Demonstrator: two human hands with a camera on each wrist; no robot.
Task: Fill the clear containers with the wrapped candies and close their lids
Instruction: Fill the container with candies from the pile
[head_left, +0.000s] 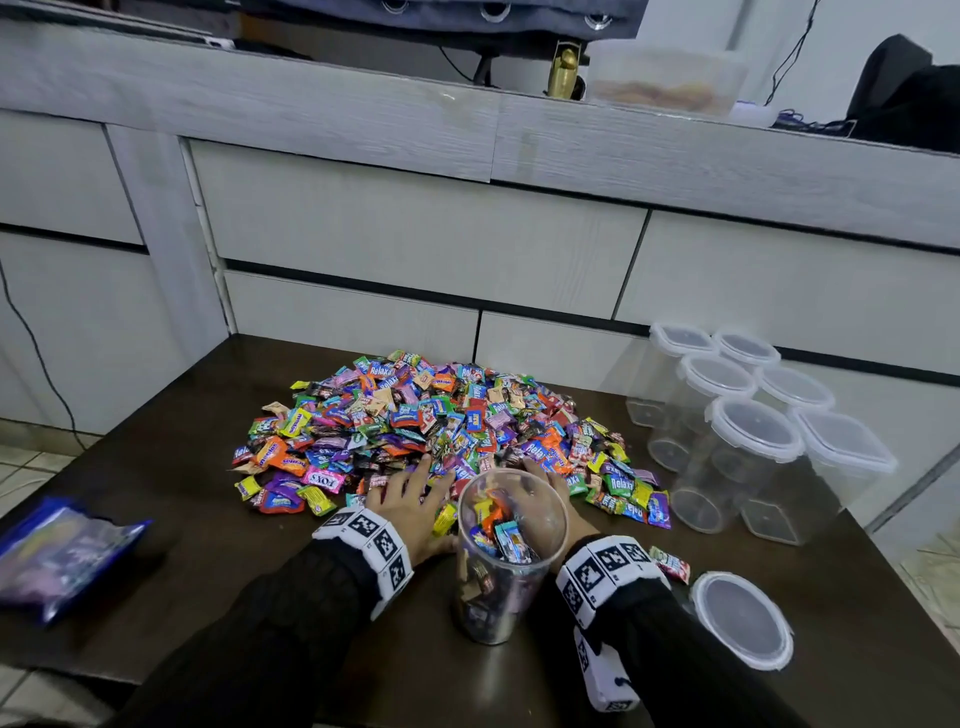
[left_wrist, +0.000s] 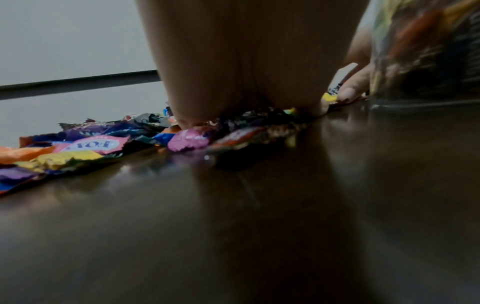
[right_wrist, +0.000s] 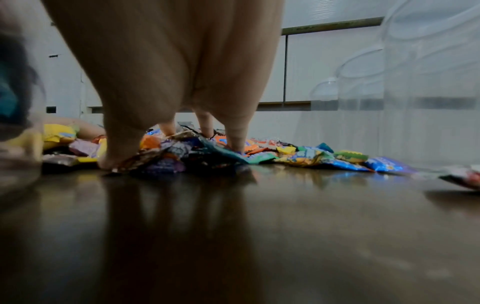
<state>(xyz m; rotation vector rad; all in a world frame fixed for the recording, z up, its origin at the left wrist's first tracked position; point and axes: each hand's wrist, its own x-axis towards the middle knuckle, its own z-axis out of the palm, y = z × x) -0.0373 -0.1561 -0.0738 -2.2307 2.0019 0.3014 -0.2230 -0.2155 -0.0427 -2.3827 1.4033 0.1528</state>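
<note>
A big heap of wrapped candies lies mid-table. An open round clear container, partly filled with candies, stands at the heap's near edge, and its lid lies flat to the right. My left hand rests palm down with fingers spread on the candies just left of the container. My right hand is behind the container's right side, fingers down on the heap. In the left wrist view the left hand presses on wrappers. In the right wrist view the right hand's fingertips and thumb touch candies.
Several empty clear containers with lids on stand at the table's right back. A blue candy bag lies at the left edge. One loose candy sits by my right wrist. White cabinet drawers rise behind the dark table.
</note>
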